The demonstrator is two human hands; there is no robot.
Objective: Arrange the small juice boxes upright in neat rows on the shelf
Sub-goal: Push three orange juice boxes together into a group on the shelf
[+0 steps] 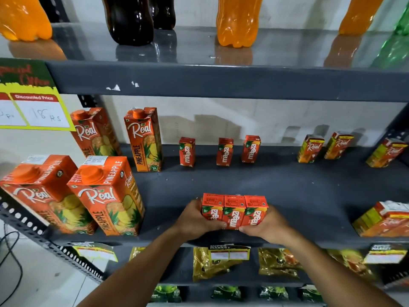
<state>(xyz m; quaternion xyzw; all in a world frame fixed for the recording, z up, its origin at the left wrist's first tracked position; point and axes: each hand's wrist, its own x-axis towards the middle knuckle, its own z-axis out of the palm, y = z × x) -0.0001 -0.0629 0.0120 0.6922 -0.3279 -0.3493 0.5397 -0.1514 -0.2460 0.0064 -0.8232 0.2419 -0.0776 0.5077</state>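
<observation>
Three small red Maaza juice boxes [234,211] stand upright side by side near the front edge of the grey middle shelf [287,191]. My left hand [197,218] presses against the left box and my right hand [264,227] against the right box, squeezing the row together. Three more small Maaza boxes stand spaced apart at the back of the shelf: one at the left [187,151], one in the middle [224,151] and one at the right [250,149].
Tall Real pineapple cartons [106,196] stand at the shelf's left. Small Real boxes [311,148] stand at the back right, and others [385,220] lie at the front right. Soda bottles [238,21] fill the shelf above; snack packets [221,262] lie below.
</observation>
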